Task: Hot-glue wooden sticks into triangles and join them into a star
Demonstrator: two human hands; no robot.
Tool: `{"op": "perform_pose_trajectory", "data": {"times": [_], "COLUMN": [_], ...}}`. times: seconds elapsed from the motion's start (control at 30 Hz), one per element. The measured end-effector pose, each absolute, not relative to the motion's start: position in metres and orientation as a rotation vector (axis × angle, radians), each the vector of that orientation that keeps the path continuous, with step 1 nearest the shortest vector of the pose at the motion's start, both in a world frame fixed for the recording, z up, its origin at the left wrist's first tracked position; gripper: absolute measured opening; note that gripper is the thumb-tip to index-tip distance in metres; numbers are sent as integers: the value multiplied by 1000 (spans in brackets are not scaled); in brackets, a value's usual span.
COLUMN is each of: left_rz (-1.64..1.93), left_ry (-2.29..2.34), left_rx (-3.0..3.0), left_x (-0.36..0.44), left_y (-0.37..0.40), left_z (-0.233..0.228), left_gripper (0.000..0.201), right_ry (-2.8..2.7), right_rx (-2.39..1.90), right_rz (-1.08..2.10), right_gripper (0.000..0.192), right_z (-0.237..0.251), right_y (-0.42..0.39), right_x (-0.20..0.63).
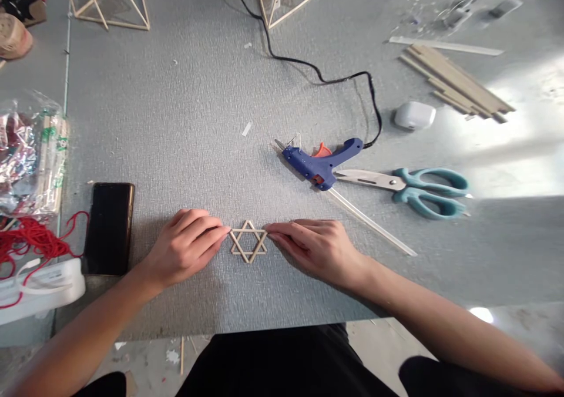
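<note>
So there's a little six-pointed star [248,241] made of thin wooden sticks, two triangles laid over each other, sitting flat on the grey desk [185,109] near the middle of its front edge. The left hand [187,247] comes in from the left with its fingertips pinched narrow right against the star's left point, and the right hand [308,245] does the same on the right point, fingers close together and touching the wood, so both grips are tight little pinches on the star and it's pinned between them. Just behind the right hand lies a blue glue gun [324,161] with an orange trigger, its black cord [308,65] snaking off toward the back edge of the desk. A clear glue stick [374,224] runs out from under the gun toward the right-front. Right beside the gun are teal-handled scissors [409,188], blades pointing at it. Further toward the right edge there's a small white case [414,115] and behind that a bundle of flat wooden strips [458,83]. On the left side a black phone [109,228] lies face up near the front edge, just beside the left wrist, with red string [30,241] and a crinkly plastic bag of sticks [39,156] at the left edge. Two bigger stick frames [110,0] sit along the back edge.
</note>
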State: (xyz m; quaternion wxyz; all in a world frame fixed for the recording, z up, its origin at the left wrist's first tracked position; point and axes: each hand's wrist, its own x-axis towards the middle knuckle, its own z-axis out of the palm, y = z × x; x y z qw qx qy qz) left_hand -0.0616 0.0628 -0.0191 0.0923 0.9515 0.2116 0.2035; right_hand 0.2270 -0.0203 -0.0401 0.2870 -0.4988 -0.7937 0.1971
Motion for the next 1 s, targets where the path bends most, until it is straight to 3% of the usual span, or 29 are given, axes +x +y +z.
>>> {"op": "perform_pose_trajectory", "data": {"times": [1.0], "left_rz": [603], "left_ry": [601], "left_rx": [2829], "left_x": [-63], "left_y": [61], "left_z": [-22], "left_gripper": [28], "right_ry": [-2128], "right_rx": [-1335], "right_rz": [502], "right_gripper": [18], "right_z": [-38], "right_y": [-19], "right_x": [224]}}
